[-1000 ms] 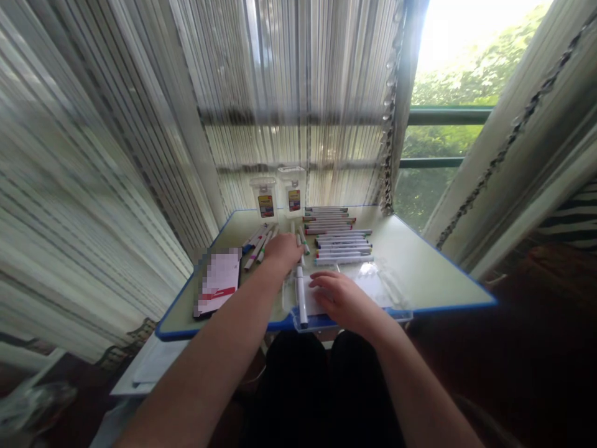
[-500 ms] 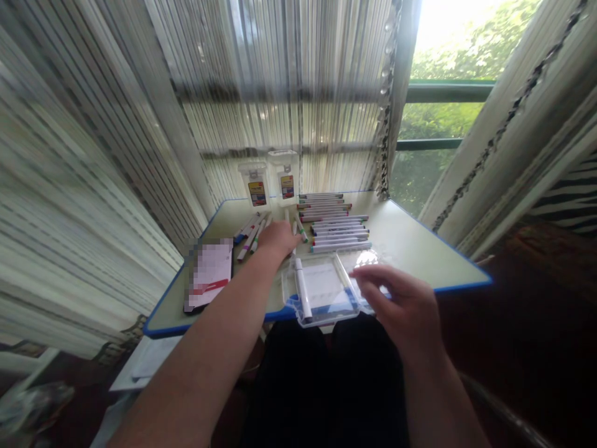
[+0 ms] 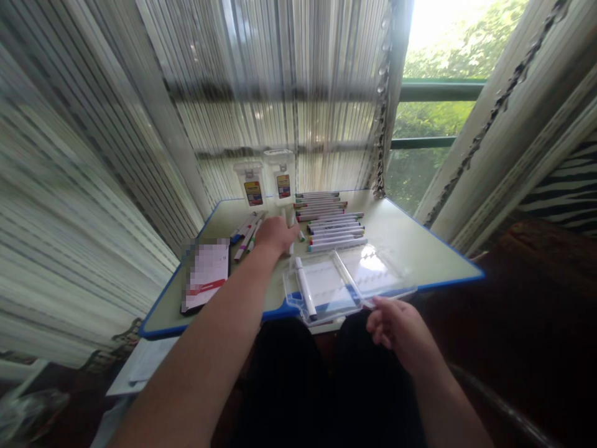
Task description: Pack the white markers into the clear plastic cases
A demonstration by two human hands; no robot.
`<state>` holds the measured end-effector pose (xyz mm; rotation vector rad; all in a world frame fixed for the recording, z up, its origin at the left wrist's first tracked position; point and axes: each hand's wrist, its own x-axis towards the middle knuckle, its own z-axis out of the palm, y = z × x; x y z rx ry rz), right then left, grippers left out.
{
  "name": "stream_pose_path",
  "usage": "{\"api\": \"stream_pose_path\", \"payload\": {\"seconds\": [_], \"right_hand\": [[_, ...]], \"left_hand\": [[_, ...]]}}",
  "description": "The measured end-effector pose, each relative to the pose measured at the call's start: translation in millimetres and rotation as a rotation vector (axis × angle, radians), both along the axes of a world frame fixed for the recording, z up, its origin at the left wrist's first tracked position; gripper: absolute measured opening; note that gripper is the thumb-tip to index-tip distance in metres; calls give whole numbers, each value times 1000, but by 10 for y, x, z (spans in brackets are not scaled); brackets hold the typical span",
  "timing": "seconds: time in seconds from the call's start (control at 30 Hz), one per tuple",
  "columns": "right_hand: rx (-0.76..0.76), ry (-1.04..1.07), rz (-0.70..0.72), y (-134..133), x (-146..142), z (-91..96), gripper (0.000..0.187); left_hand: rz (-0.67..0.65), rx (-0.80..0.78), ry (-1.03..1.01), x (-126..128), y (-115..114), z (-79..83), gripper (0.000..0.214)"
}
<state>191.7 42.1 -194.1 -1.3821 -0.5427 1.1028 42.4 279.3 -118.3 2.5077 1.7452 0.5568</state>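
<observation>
Open clear plastic case (image 3: 329,280): one white marker (image 3: 305,289) inside. Right hand (image 3: 396,323) half-curled at case's near edge, left hand (image 3: 275,236) beyond; grips unclear.

forearms (image 3: 224,317): bare | hands (image 3: 398,326): bare | legwear (image 3: 284,361): black or very dark

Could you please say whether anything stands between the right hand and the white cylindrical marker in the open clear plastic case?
A clear plastic ridge along the middle of the case lies between the right hand and the marker; no loose thing shows between them.
</observation>
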Motion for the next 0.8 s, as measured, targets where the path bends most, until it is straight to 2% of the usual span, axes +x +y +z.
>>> {"api": "stream_pose_path", "payload": {"seconds": [0.17, 0.33, 0.43, 0.53, 0.67, 0.8], "right_hand": [[46, 12, -102, -112, 75, 101, 32], [106, -111, -57, -20, 225, 354, 28], [113, -266, 67, 278, 401, 594, 19], [93, -364, 244, 751, 609, 776, 13], [3, -570, 499, 1373, 799, 896, 15], [-100, -732, 569, 1738, 894, 964, 16]], "left_hand": [[38, 37, -155, -12, 14, 4, 42], [31, 126, -382, -3, 51, -25, 35], [4, 144, -503, 5, 57, -42, 30], [0, 135, -652, 1, 93, -53, 29], [-41, 20, -822, -19, 194, -52, 27], [-124, -114, -963, 1, 219, -52, 25]]}}
